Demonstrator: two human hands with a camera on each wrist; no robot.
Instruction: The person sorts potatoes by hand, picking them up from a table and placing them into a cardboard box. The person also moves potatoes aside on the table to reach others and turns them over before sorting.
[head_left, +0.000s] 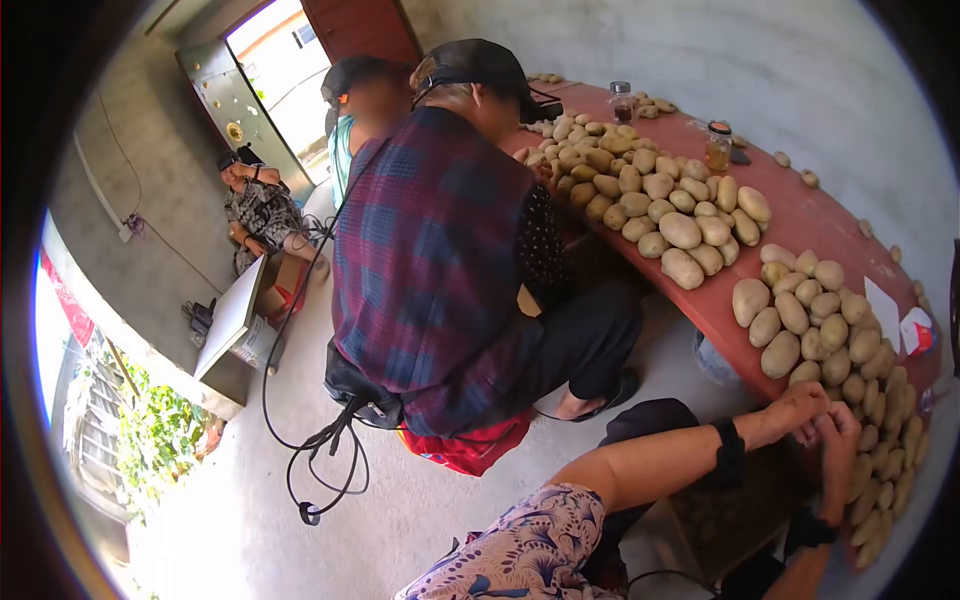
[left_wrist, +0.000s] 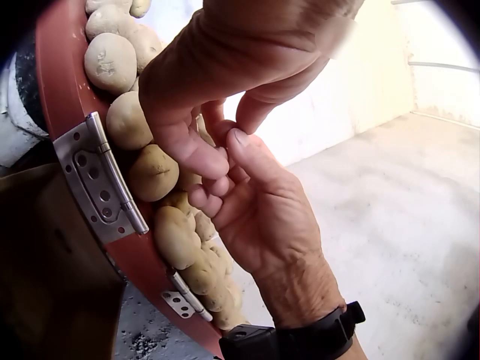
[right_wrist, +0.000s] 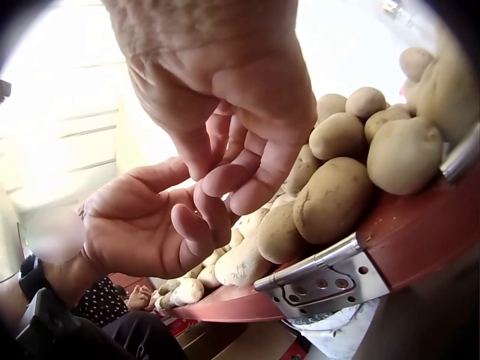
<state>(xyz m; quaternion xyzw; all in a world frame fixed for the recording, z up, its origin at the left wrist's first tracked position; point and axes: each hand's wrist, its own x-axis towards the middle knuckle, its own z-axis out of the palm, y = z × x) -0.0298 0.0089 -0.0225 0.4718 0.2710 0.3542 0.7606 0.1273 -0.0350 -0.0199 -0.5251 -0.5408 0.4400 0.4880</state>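
By the head view's clock, I see left hand [right_wrist: 139, 225] and right hand [right_wrist: 240, 97] together at 4, digits touching, can't tell if anything's pinched, near potatoes [head_left: 833, 332] just beside at 3 on red table [head_left: 820, 215], second potato heap [head_left: 657, 185] at 2, seated person [head_left: 262, 212] far at 10.

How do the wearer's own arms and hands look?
Left hand and right hand: ungloved. Left wrist strap and right wrist strap: black. Left sleeve: pale, dark bluish leafy print, ending near the elbow. Right sleeve not visible.
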